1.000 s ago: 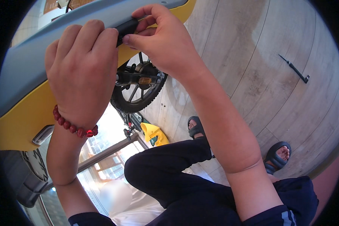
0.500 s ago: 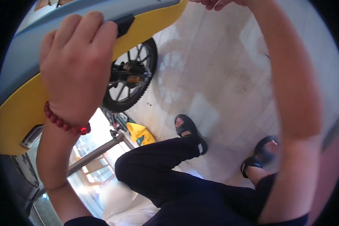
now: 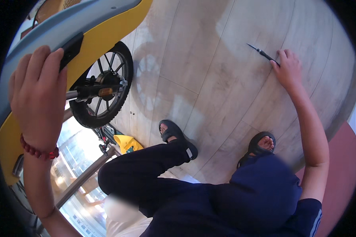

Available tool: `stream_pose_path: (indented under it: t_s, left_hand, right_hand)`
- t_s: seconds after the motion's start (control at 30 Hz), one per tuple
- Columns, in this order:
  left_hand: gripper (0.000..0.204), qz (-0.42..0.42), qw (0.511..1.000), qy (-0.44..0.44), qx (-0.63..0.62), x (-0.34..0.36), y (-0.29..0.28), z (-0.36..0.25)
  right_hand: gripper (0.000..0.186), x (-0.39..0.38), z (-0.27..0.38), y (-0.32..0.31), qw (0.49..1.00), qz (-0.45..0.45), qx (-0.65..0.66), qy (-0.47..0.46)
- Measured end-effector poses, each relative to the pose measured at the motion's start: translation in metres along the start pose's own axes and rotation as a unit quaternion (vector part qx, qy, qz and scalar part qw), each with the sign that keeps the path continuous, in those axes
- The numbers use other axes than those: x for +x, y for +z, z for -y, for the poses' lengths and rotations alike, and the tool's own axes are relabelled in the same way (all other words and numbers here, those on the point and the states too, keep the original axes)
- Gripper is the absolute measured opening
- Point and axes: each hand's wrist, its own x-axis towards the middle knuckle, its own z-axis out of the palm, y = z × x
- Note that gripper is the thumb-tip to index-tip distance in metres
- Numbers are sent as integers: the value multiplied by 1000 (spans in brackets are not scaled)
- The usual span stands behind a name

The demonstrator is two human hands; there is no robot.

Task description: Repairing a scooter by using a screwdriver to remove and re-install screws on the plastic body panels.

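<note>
Right hand (image 3: 289, 70) moved to floor (image 3: 209, 102), pinching tool (image 3: 262, 53); left hand (image 3: 39, 96) still curled by black piece (image 3: 72, 49) (grip unclear).

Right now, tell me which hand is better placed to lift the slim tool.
Probably the right hand: it is at the slim tool, while the left hand is by the yellow-and-grey panel.

Yellow and blue-grey panel (image 3: 114, 28), black-handled tool (image 3: 265, 55), red bracelet (image 3: 38, 152)
</note>
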Motion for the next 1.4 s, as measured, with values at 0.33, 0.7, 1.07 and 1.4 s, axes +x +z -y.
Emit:
stream_pose_path:
  t_s: [0.33, 0.7, 1.07, 1.4]
  left_hand:
    - [29, 16, 999, -15, -23, 4, -9, -3]
    - [27, -16, 999, -7, -48, 4, -5, -3]
    - [30, 6, 999, 1, -38, 4, -6, -2]
    - [33, 9, 1000, 8, -25, 3, -4, 0]
  right_hand:
    - [15, 7, 84, -9, 954, -61, 289, -56]
    - [15, 6, 232, -122, 737, -215, 602, -221]
    - [12, 19, 270, -132, 688, -262, 639, -225]
    - [12, 23, 280, -134, 684, -262, 647, -212]
